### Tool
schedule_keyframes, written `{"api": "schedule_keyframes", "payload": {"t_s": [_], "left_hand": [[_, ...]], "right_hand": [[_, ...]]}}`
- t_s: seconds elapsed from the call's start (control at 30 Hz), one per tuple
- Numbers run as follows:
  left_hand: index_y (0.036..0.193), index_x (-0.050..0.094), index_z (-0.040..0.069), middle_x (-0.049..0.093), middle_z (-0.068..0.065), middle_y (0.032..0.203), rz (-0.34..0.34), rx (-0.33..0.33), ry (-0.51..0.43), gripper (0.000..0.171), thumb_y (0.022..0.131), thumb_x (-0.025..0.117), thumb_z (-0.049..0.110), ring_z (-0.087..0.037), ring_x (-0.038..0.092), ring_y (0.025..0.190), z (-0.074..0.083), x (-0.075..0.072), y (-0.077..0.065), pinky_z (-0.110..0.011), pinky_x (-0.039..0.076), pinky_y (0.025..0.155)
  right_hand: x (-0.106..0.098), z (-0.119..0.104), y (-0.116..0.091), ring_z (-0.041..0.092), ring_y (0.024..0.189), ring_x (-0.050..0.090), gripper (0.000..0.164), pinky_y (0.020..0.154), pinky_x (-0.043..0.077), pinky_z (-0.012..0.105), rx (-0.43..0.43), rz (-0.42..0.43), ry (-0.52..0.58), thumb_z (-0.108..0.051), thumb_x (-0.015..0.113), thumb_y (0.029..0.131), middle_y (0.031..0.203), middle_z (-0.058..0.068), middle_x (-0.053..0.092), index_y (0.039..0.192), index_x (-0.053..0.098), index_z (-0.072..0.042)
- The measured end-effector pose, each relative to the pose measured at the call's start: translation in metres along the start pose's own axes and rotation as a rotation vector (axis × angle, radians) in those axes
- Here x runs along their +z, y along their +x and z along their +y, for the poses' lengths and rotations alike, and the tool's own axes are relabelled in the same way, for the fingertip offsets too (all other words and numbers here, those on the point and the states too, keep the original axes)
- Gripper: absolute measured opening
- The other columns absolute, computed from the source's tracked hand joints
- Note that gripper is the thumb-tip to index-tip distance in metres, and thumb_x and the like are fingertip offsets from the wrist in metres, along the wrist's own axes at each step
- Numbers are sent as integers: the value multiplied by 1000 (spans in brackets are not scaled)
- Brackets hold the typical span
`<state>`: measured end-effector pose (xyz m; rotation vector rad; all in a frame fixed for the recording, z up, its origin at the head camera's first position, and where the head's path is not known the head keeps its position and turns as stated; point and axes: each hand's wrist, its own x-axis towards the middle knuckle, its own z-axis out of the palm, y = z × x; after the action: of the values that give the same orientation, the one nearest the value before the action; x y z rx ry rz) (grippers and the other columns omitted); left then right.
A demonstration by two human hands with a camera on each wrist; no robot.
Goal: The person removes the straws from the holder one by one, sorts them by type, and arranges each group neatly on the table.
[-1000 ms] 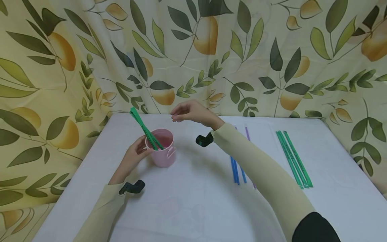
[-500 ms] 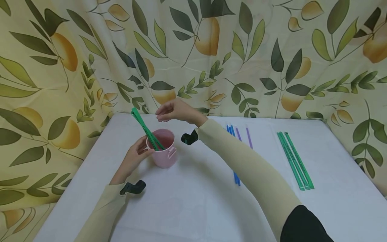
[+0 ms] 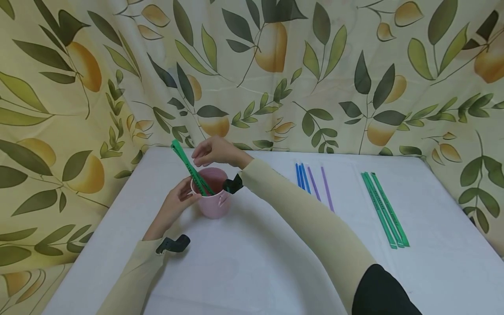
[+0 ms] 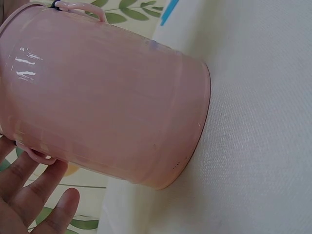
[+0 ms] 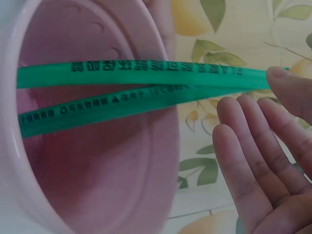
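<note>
A small pink bucket (image 3: pixel 214 205) with little side handles stands upright on the white table. Two green wrapped straws (image 3: pixel 188 164) lean in it, their tops sticking out past the left rim; dark print shows on their wrappers. My left hand (image 3: pixel 176 202) holds the bucket's left side, thumb on the near side and fingers partly hidden. Above the bucket's far rim, close to the leaning straws, is my right hand (image 3: pixel 218 152). In the right wrist view, the right thumb (image 5: pixel 290 90) overlaps the straws' upper end, while the fingers (image 5: pixel 243 161) stay relaxed and apart from it.
On the right of the table lie three green wrapped straws (image 3: pixel 383 210). Three blue straws (image 3: pixel 302 175) and two purple straws (image 3: pixel 326 188) lie nearer the middle, partly covered by my right sleeve (image 3: pixel 299 210). A leaf-and-fruit patterned cloth (image 3: pixel 252 78) hangs behind.
My right hand has moved left and slightly down, from the right of the bucket to beside the leaning green straws. The left hand and the bucket have stayed in place.
</note>
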<state>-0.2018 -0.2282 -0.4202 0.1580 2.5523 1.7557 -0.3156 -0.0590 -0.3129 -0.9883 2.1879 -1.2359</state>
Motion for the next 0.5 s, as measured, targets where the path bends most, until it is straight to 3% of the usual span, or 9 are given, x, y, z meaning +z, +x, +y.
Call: {"api": "schedule_keyframes", "payload": {"t_s": [0.27,0.5], "left_hand": [[148,27,10,35,-18,150,-6,9,0,64,93,58,22,-35,35,138,0,-1,0,-48,34,111],[148,26,12,33,-16,151,6,2,16,67,92,59,27,-35,35,138,0,0,-1,-50,33,112]], "right_hand": [[11,4,7,17,85,68,21,77,57,23,38,-15,-9,-11,69,84,93,12,71,103,68,-1],[18,1,6,15,82,67,21,76,57,23,-7,-50,-27,-10,69,84,96,14,71,103,69,-1]]}}
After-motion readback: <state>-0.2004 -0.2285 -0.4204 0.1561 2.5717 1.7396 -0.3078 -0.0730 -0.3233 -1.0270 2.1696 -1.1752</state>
